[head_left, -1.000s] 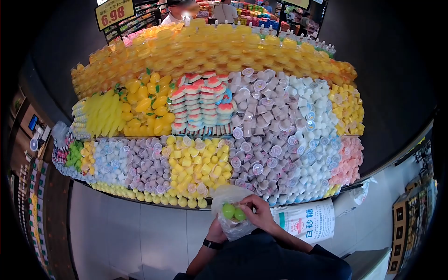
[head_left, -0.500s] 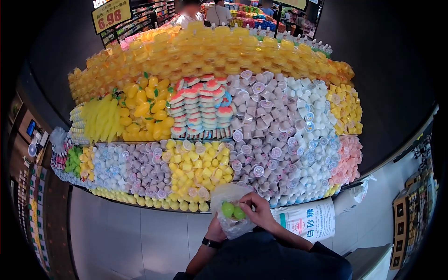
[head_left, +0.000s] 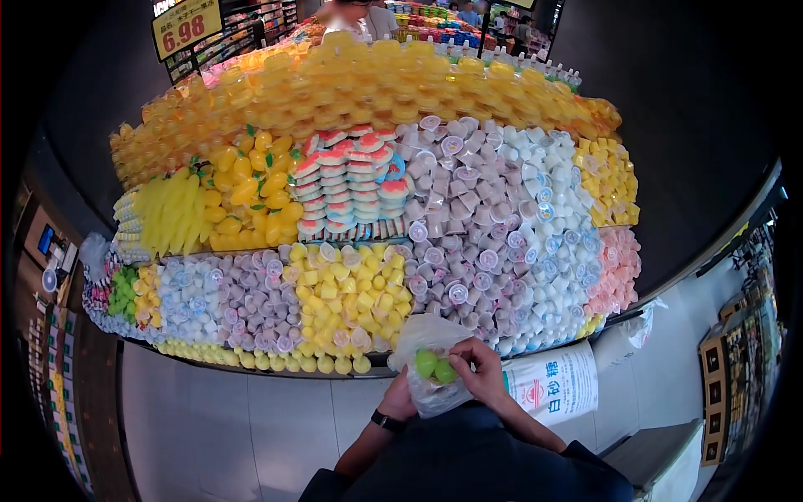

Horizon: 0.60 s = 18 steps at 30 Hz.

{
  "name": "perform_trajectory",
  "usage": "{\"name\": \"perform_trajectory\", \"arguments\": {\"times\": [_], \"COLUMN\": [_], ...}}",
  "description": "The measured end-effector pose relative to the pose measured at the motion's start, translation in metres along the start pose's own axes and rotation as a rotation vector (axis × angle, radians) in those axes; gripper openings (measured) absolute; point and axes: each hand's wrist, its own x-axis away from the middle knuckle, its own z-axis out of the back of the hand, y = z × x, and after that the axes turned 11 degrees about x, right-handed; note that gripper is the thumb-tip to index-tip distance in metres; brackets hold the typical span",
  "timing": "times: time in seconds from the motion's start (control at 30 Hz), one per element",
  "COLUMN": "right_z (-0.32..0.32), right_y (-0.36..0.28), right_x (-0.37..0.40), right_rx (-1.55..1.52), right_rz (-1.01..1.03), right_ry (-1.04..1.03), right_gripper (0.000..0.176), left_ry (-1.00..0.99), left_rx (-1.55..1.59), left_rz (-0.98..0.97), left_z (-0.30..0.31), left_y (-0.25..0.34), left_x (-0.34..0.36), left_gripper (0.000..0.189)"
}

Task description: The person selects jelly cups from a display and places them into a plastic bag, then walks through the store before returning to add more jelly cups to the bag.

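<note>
Left hand (head_left: 403,398) and right hand (head_left: 482,373) still tight on the plastic bag (head_left: 423,335) (green jellies (head_left: 435,366) inside), further right.

**Shop floor around the tiered display stand**

Tiered display stand (head_left: 376,209), curved front, heaped with packaged sweets in yellow, white, lilac and pink blocks. Pale tiled floor (head_left: 234,435) below it, evenly lit. Yellow price sign (head_left: 186,25) above the stand's left end, reading 6.98. Dark shelving (head_left: 58,376) to its left, more shelves (head_left: 740,368) to its right. White printed sack (head_left: 556,386) leans at its foot. Bright stocked aisles (head_left: 435,12) behind it.
</note>
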Motion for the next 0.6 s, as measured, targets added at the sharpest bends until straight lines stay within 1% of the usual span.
{"name": "perform_trajectory", "arguments": {"times": [0.07, 0.1, 0.17, 0.2, 0.27, 0.4, 0.47, 0.5, 0.57, 0.6], "right_z": [0.001, 0.001, 0.003, 0.003, 0.0, -0.008, -0.006, -0.005, 0.002, 0.006], "right_y": [0.013, 0.017, 0.019, 0.018, 0.012, 0.015, 0.014, 0.017, 0.023, 0.025], "right_x": [0.004, 0.005, 0.007, 0.006, 0.003, -0.004, -0.009, -0.012, -0.018, -0.021], "right_rx": [-0.034, -0.034, -0.031, -0.036, -0.006, -0.043, -0.081, -0.082, -0.069, -0.073], "right_rz": [-0.034, -0.033, -0.027, -0.025, 0.015, 0.059, 0.086, 0.088, 0.114, 0.115], "right_ry": [0.004, 0.004, 0.003, -0.001, -0.021, -0.081, -0.104, -0.1, -0.106, -0.102], "right_gripper": [0.007, 0.007, 0.007, 0.007, 0.007, 0.008, 0.009, 0.009, 0.009, 0.009], "left_ry": [-0.068, -0.068, -0.054, -0.05, -0.003, 0.026, 0.049, 0.047, 0.11, 0.11], "left_rx": [-0.006, -0.006, 0.475, 0.472, 0.042, -0.009, 0.085, 0.082, 0.599, 0.593], "left_rz": [0.001, 0.0, 0.105, 0.102, -0.033, -0.092, -0.098, -0.097, 0.036, 0.038], "left_z": [0.003, 0.005, 0.004, 0.005, -0.008, -0.01, -0.003, 0.002, 0.005, 0.006], "left_y": [-0.007, -0.013, -0.019, -0.02, -0.005, -0.002, -0.008, -0.015, -0.024, -0.029], "left_x": [-0.005, -0.007, -0.008, -0.004, 0.006, 0.013, 0.008, 0.003, -0.008, -0.012], "left_gripper": [0.049, 0.049, 0.048, 0.048, 0.048, 0.049, 0.05, 0.05, 0.052, 0.052]}}
